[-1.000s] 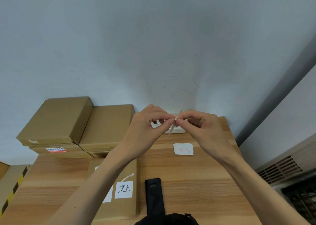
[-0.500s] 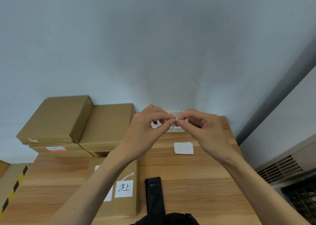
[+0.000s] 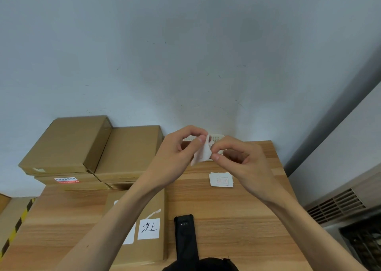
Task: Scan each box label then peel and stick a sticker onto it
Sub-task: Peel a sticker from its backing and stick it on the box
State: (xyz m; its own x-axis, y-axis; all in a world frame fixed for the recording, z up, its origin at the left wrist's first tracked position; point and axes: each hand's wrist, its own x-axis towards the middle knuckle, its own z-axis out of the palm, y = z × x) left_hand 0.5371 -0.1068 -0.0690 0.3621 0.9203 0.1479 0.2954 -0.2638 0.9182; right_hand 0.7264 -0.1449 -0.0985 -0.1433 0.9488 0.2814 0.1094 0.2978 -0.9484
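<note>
Both hands meet above the far part of the wooden table (image 3: 237, 215): the left hand (image 3: 175, 155) and right hand (image 3: 241, 161) pinch a small white sticker sheet (image 3: 203, 154) between fingertips. Below lie a cardboard box (image 3: 144, 248) (white handwritten label), a black scanner (image 3: 185, 237) just right of it, and a sticker stack (image 3: 221, 179).

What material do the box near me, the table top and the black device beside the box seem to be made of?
The box: brown cardboard, matte, with folded edges and white paper labels stuck on it. The table top: wood or a wood-look laminate, with light grain lines and a smooth, slightly satin surface; the view does not settle which. The black device, probably the handheld scanner: apparently plastic, dark and matte.
</note>
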